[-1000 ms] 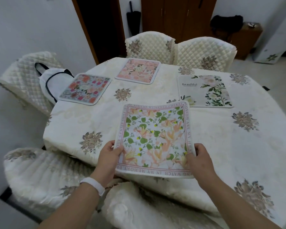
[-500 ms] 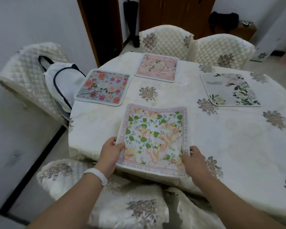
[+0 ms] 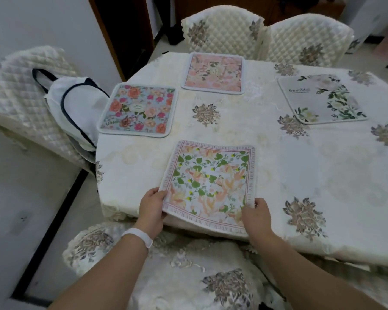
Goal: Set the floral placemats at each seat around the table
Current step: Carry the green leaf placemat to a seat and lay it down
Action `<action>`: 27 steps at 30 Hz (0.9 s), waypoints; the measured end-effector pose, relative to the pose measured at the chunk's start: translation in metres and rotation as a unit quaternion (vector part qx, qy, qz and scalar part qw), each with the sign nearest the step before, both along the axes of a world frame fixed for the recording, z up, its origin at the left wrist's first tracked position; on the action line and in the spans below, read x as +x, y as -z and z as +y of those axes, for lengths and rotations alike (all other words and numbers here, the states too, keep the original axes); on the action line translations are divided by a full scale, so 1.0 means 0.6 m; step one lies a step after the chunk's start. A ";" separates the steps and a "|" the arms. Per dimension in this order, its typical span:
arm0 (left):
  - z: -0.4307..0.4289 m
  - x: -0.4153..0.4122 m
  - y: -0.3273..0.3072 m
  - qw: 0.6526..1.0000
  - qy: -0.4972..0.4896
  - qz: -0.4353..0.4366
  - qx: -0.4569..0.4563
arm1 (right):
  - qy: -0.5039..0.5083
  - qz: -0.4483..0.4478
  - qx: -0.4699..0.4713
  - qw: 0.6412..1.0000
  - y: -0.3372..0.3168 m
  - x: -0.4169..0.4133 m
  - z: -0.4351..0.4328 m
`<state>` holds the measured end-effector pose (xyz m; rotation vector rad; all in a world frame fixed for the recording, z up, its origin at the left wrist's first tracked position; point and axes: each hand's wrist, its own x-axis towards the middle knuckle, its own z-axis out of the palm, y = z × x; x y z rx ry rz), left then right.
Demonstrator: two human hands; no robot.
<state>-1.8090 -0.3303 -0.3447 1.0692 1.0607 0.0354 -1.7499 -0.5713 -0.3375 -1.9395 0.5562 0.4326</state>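
A placemat with green leaves and peach flowers (image 3: 211,182) lies at the near edge of the cream-clothed table (image 3: 300,166), its near side hanging a little over the edge. My left hand (image 3: 151,209) grips its near left corner and my right hand (image 3: 257,214) grips its near right corner. Three other floral placemats lie flat: a blue one with red and pink roses (image 3: 138,110) at the left, a pink one (image 3: 214,73) at the far side, and a pale one with green leaves (image 3: 320,99) at the right.
Quilted cream chairs stand around the table: one below my arms (image 3: 188,271), one at the left (image 3: 20,97) carrying a white bag with dark trim (image 3: 76,108), and two at the far side (image 3: 224,30), (image 3: 307,39). A white wall runs along the left.
The mat has come down from a lifted, tilted hold and now lies on the table's near edge. Both hands keep their grip on its near corners. The camera view shifted left.
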 end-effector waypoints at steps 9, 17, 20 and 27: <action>-0.116 0.002 0.010 0.986 0.165 0.003 -0.007 | 0.138 0.032 0.074 0.987 0.016 -0.034 0.040; -0.111 -0.011 0.012 0.978 0.201 0.003 0.050 | 0.152 0.049 0.175 0.972 0.023 -0.041 0.050; -0.055 -0.014 0.010 0.964 0.261 0.004 0.056 | 0.185 0.060 0.186 0.963 0.025 0.002 0.029; 0.079 -0.031 0.019 0.888 0.437 0.091 0.107 | 0.140 0.094 0.170 0.971 0.022 0.062 -0.025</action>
